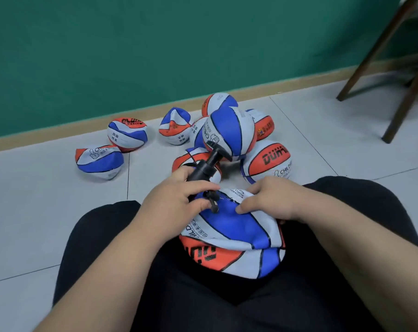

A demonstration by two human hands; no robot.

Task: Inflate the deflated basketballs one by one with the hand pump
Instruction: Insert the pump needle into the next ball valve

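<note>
Black pump (pixel 206 165), gripped by left hand (pixel 172 198), slants handle-up away; right hand (pixel 272 200) pinches basketball (pixel 234 232)

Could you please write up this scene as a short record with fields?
setting: tiled floor by a green wall
ball in work: deflated basketball in the person's lap
left hand: grips the black hand pump, nozzle end at the ball
right hand: bent fingers hold the ball's top
waiting: pile of basketballs on the floor, several deflated
also: chair legs, upper right
</note>
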